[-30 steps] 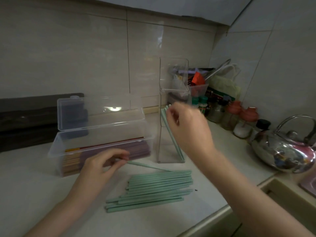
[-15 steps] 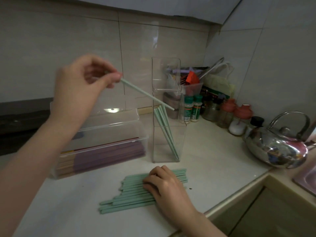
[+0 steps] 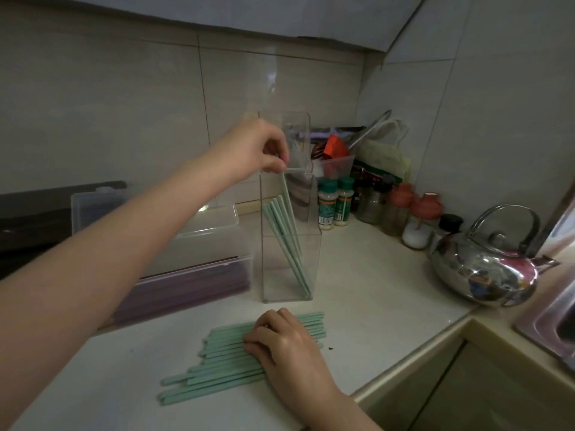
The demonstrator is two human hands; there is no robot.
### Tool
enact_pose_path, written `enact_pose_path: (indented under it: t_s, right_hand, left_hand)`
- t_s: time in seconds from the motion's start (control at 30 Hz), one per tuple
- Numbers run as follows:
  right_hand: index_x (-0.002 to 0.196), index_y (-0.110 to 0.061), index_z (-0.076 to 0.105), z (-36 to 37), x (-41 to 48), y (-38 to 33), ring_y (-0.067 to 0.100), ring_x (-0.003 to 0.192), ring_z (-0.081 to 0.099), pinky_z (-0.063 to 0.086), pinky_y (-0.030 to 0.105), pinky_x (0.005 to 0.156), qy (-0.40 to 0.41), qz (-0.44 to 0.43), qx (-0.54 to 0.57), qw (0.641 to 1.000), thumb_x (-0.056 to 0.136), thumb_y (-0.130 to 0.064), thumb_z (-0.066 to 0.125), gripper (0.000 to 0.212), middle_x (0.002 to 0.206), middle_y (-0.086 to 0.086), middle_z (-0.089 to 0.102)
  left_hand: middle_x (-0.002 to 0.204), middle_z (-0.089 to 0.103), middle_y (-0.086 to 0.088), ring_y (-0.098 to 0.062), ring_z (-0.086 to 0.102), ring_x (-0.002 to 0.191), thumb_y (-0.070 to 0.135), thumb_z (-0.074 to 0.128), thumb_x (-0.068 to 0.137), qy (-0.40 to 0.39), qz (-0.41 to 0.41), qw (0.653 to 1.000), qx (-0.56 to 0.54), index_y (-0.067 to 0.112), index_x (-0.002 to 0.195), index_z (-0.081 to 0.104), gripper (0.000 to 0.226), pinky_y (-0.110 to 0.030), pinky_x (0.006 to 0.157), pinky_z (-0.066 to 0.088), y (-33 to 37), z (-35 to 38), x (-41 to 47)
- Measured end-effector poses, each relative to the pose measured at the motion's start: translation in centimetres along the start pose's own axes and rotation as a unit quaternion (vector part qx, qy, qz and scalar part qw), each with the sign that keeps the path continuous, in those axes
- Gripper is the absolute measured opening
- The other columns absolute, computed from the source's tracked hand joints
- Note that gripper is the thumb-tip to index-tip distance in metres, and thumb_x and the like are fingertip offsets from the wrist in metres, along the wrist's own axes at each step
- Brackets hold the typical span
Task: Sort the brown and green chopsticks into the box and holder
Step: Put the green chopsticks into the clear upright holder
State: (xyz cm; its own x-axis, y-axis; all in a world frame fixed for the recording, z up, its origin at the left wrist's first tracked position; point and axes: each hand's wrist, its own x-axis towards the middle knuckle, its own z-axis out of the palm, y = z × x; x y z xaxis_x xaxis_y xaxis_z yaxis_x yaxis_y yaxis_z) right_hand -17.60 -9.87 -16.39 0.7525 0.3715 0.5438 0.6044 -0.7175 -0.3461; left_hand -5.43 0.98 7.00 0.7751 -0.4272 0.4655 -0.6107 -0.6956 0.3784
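Observation:
My left hand (image 3: 258, 147) is raised over the tall clear holder (image 3: 270, 275) and pinches the top end of a green chopstick (image 3: 287, 200) that points down into it. Several green chopsticks (image 3: 284, 237) lean inside the holder. My right hand (image 3: 286, 343) rests on the pile of green chopsticks (image 3: 217, 362) lying on the counter, fingers curled onto them. To the left, the clear box (image 3: 199, 262) with its lid up holds the brown chopsticks (image 3: 186, 287), partly hidden by my left forearm.
A shiny metal kettle (image 3: 488, 269) stands at the right. Spice jars and bottles (image 3: 373, 203) crowd the back corner behind the holder. The counter edge (image 3: 413, 359) runs diagonally at the lower right, with a sink (image 3: 553, 325) beyond it.
My left hand has carried the green chopstick rightward and tipped it upright into the holder's mouth. My right hand stays on the pile.

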Motion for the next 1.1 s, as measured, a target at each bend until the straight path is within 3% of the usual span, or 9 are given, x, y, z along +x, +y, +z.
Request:
enact_pose_path:
  t_s: [0.13,0.23,0.4,0.5,0.6,0.67,0.77,0.9,1.1]
  right_hand:
    - [0.083,-0.021,0.068,0.1,0.1,0.0,0.015,0.081,0.05,0.038,0.025,0.07,0.01,-0.005,-0.004,1.0,0.088,-0.031,0.053,0.019,0.084,-0.006,0.056]
    - [0.084,-0.021,0.068,0.2,0.1,0.2,0.015,0.081,0.05,0.039,0.025,0.069,0.016,-0.006,0.002,1.0,0.087,-0.03,0.055,0.015,0.083,-0.005,0.056]
    - [0.083,-0.021,0.068,0.0,0.1,0.2,0.015,0.081,0.05,0.037,0.023,0.069,0.015,-0.01,0.001,1.0,0.086,-0.03,0.054,0.017,0.083,-0.006,0.057]
    - [0.083,-0.022,0.068,0.0,0.1,0.3,0.015,0.08,0.05,0.038,0.025,0.067,0.011,-0.007,-0.002,1.0,0.086,-0.031,0.053,0.018,0.082,-0.006,0.057]
    - [0.078,-0.024,0.069,-0.2,0.2,0.2,0.015,0.076,0.051,0.038,0.025,0.065,0.009,-0.014,-0.018,1.0,0.084,-0.031,0.053,0.018,0.079,-0.007,0.058]
    - [0.074,-0.025,0.068,-0.5,0.4,0.2,0.014,0.073,0.051,0.037,0.025,0.062,0.003,-0.035,-0.054,0.998,0.081,-0.029,0.056,0.015,0.075,-0.008,0.058]
    - [0.07,-0.026,0.066,-0.8,0.6,0.2,0.014,0.07,0.051,0.038,0.025,0.057,-0.017,-0.057,-0.101,0.993,0.076,-0.025,0.064,0.006,0.073,-0.009,0.057]
    - [0.072,-0.023,0.065,-1.5,1.0,0.3,0.016,0.072,0.053,0.041,0.027,0.055,-0.068,-0.093,-0.122,0.986,0.076,-0.021,0.056,0.009,0.074,-0.005,0.058]
    - [0.062,-0.02,0.064,-3.1,2.9,-0.3,0.017,0.061,0.057,0.043,0.025,0.047,-0.18,-0.187,-0.213,0.942,0.051,-0.014,0.078,0.019,0.065,-0.003,0.059]
  left_hand:
    - [0.072,0.068,0.003,-0.004,0.061,0.062,0.009,0.073,0.074,-0.041,0.013,0.998,0.042,0.015,0.079,0.069,0.009,-0.014,0.061,0.047,-0.2,2.0,0.7]
    - [0.085,0.071,-0.001,-0.008,0.061,0.072,0.012,0.071,0.076,-0.061,0.032,0.993,0.092,0.015,0.087,0.072,0.011,-0.02,0.068,0.045,-0.5,3.4,0.7]
    - [0.094,0.071,-0.002,-0.008,0.052,0.073,0.014,0.068,0.08,-0.045,0.06,0.985,0.155,0.016,0.096,0.071,0.017,-0.019,0.069,0.034,-1.2,4.6,0.1]
    - [0.087,0.067,0.003,-0.01,0.055,0.074,0.014,0.069,0.08,-0.013,0.075,0.988,0.133,0.018,0.093,0.072,0.014,-0.02,0.071,0.036,-1.0,4.1,-0.8]
    - [0.084,0.065,0.006,-0.001,0.052,0.07,0.017,0.069,0.08,0.042,0.083,0.991,0.092,0.021,0.09,0.072,0.011,-0.016,0.067,0.036,-0.7,3.4,-3.1]
    - [0.086,0.066,0.009,0.007,0.051,0.072,0.021,0.067,0.081,0.078,0.083,0.991,0.066,0.022,0.093,0.07,0.013,-0.012,0.066,0.036,-0.6,3.1,-5.9]
    - [0.093,0.066,0.015,0.007,0.055,0.078,0.031,0.062,0.082,0.097,0.053,0.994,0.014,0.026,0.098,0.068,0.018,-0.014,0.07,0.044,-0.8,3.4,-11.4]
    - [0.09,0.064,0.023,0.004,0.059,0.086,0.048,0.05,0.083,0.053,0.014,0.998,-0.018,0.036,0.092,0.066,0.022,-0.011,0.074,0.042,-2.8,5.1,-17.7]
    - [0.096,0.061,0.024,0.006,0.058,0.086,0.068,0.038,0.081,-0.01,-0.031,0.998,-0.06,0.033,0.09,0.069,0.048,-0.009,0.075,0.042,-7.0,8.7,-22.0]
